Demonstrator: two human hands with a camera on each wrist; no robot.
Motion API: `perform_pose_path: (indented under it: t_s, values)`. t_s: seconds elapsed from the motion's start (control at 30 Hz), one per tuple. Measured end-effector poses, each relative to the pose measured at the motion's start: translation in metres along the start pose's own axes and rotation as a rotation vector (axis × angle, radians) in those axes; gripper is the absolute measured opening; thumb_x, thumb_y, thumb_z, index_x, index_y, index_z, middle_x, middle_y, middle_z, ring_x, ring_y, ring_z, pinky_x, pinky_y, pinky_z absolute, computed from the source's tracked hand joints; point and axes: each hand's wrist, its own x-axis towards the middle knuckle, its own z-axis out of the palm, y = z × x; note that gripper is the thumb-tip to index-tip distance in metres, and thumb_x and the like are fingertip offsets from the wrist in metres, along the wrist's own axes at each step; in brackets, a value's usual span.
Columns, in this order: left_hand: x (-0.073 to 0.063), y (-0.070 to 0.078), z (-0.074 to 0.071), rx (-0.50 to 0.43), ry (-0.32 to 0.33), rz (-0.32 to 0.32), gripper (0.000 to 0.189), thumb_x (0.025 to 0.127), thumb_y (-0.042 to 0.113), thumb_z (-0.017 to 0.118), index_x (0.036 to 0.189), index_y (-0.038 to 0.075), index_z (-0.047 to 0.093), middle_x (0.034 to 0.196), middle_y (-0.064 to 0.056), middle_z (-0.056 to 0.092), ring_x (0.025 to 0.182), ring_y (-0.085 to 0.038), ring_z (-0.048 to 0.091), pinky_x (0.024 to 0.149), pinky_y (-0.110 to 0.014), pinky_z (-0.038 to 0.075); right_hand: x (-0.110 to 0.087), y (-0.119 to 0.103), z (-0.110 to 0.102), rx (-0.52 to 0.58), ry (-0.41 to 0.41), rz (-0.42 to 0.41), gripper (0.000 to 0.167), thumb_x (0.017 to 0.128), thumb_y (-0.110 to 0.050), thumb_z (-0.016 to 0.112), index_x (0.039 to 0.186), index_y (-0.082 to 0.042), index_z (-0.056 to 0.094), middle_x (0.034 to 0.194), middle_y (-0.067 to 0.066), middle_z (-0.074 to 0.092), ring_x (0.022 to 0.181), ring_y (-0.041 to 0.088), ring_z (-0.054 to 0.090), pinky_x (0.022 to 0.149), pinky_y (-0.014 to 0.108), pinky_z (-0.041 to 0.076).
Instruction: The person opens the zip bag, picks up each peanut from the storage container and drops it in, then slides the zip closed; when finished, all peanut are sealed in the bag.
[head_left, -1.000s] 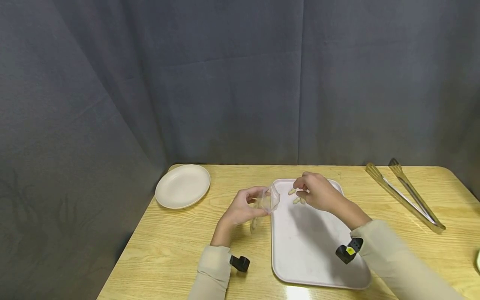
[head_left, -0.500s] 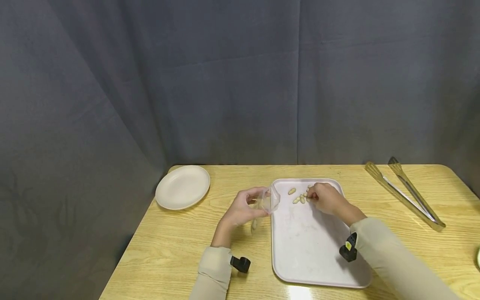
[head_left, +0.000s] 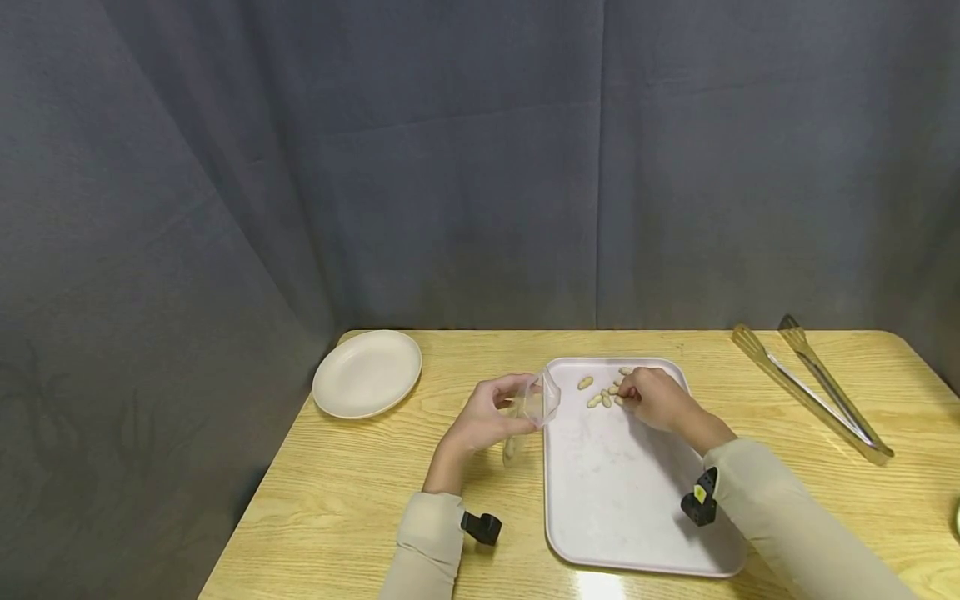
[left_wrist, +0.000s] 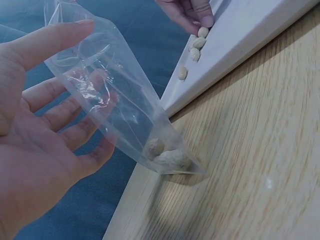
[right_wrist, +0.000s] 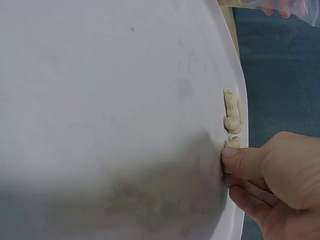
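Observation:
A clear plastic bag hangs from my left hand, held with its mouth spread between thumb and fingers. Several unshelled peanuts sit in its bottom corner, low over the wooden table beside the tray's left edge. On the pale tray, more peanuts lie loosely grouped near the far end, one apart to the left. My right hand is down at that group. In the right wrist view, its thumb and fingers pinch a peanut, largely covered by the thumb.
At the table's far left corner is a white plate. Metal tongs lie spread on the right, beyond the tray. A dark grey curtain hangs behind the table. A greenish thing is cut off at the right border.
My right hand has moved right and down from above the peanuts to the tray surface, then stayed about there. The left hand and bag keep their place.

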Motion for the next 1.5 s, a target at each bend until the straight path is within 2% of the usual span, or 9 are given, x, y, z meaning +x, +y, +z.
perform_pose_path:
  t_s: [0.1, 0.2, 0.3, 0.43, 0.53, 0.73, 1.03, 1.3, 1.5]
  values:
    - [0.0, 0.001, -0.001, -0.007, 0.001, 0.0, 0.063, 0.076, 0.001, 0.08, 0.135, -0.001, 0.058, 0.127, -0.021, 0.064, 0.117, -0.026, 0.056, 0.104, -0.057, 0.038, 0.002, -0.002, -0.004, -0.015, 0.011, -0.039, 0.017, 0.077, 0.014, 0.068, 0.078, -0.002, 0.073, 0.072, 0.005, 0.062, 0.066, 0.014, 0.047, 0.06, 0.032, 0.043]
    - [0.0, 0.003, -0.001, -0.011, 0.003, -0.012, 0.063, 0.076, 0.0, 0.079, 0.136, -0.001, 0.057, 0.127, -0.021, 0.064, 0.117, -0.024, 0.055, 0.105, -0.057, 0.037, 0.006, -0.007, -0.01, -0.029, 0.026, -0.105, 0.028, 0.077, 0.015, 0.066, 0.063, -0.009, 0.06, 0.062, -0.003, 0.047, 0.06, 0.011, 0.038, 0.055, 0.028, 0.032]
    - [-0.001, 0.003, -0.001, -0.008, 0.003, -0.021, 0.064, 0.077, 0.001, 0.079, 0.136, -0.001, 0.057, 0.126, -0.02, 0.064, 0.118, -0.025, 0.055, 0.105, -0.056, 0.038, 0.012, -0.024, -0.022, -0.022, 0.012, -0.14, 0.033, 0.078, 0.016, 0.065, 0.062, -0.011, 0.056, 0.062, -0.005, 0.044, 0.06, 0.012, 0.037, 0.055, 0.028, 0.031]
    - [-0.003, 0.002, -0.002, 0.008, 0.003, -0.022, 0.063, 0.078, 0.003, 0.079, 0.137, 0.0, 0.057, 0.126, -0.019, 0.065, 0.118, -0.024, 0.056, 0.104, -0.05, 0.04, 0.022, -0.057, -0.04, 0.0, -0.011, -0.17, 0.023, 0.08, 0.015, 0.068, 0.077, -0.008, 0.071, 0.073, 0.0, 0.061, 0.068, 0.015, 0.051, 0.06, 0.032, 0.045]
    - [-0.004, 0.001, -0.003, 0.02, 0.006, -0.019, 0.062, 0.079, 0.004, 0.08, 0.136, 0.002, 0.058, 0.126, -0.017, 0.065, 0.118, -0.022, 0.056, 0.103, -0.047, 0.041, 0.029, -0.081, -0.048, 0.032, -0.012, -0.221, 0.019, 0.08, 0.014, 0.069, 0.085, -0.004, 0.074, 0.08, 0.004, 0.066, 0.073, 0.017, 0.06, 0.065, 0.034, 0.053]
    - [-0.005, 0.001, -0.005, 0.015, 0.003, -0.018, 0.062, 0.079, 0.005, 0.081, 0.136, 0.005, 0.058, 0.125, -0.013, 0.067, 0.117, -0.021, 0.057, 0.103, -0.047, 0.042, 0.038, -0.113, -0.053, 0.087, -0.018, -0.283, 0.017, 0.081, 0.011, 0.072, 0.094, 0.001, 0.076, 0.088, 0.008, 0.071, 0.079, 0.021, 0.067, 0.07, 0.035, 0.057]
    - [-0.003, 0.002, -0.004, 0.0, -0.006, -0.022, 0.063, 0.078, 0.005, 0.081, 0.137, 0.006, 0.057, 0.128, -0.018, 0.064, 0.118, -0.025, 0.056, 0.103, -0.05, 0.041, 0.039, -0.124, -0.051, 0.078, -0.01, -0.326, 0.016, 0.082, 0.01, 0.073, 0.094, -0.001, 0.075, 0.085, 0.005, 0.066, 0.079, 0.018, 0.064, 0.069, 0.032, 0.056]
    - [-0.002, 0.002, -0.003, -0.031, -0.015, -0.009, 0.063, 0.079, 0.0, 0.078, 0.138, -0.001, 0.055, 0.128, -0.023, 0.062, 0.121, -0.042, 0.053, 0.102, -0.057, 0.041, 0.038, -0.128, -0.049, 0.082, 0.002, -0.348, 0.013, 0.081, 0.009, 0.074, 0.091, 0.001, 0.075, 0.081, 0.004, 0.065, 0.074, 0.015, 0.062, 0.065, 0.029, 0.054]
    - [-0.002, 0.002, -0.002, -0.025, -0.014, 0.002, 0.062, 0.079, 0.0, 0.078, 0.137, -0.001, 0.056, 0.126, -0.02, 0.064, 0.12, -0.041, 0.053, 0.102, -0.057, 0.041, 0.038, -0.129, -0.047, 0.085, 0.004, -0.347, 0.014, 0.08, 0.01, 0.075, 0.091, 0.001, 0.075, 0.082, 0.004, 0.066, 0.073, 0.013, 0.061, 0.064, 0.027, 0.053]
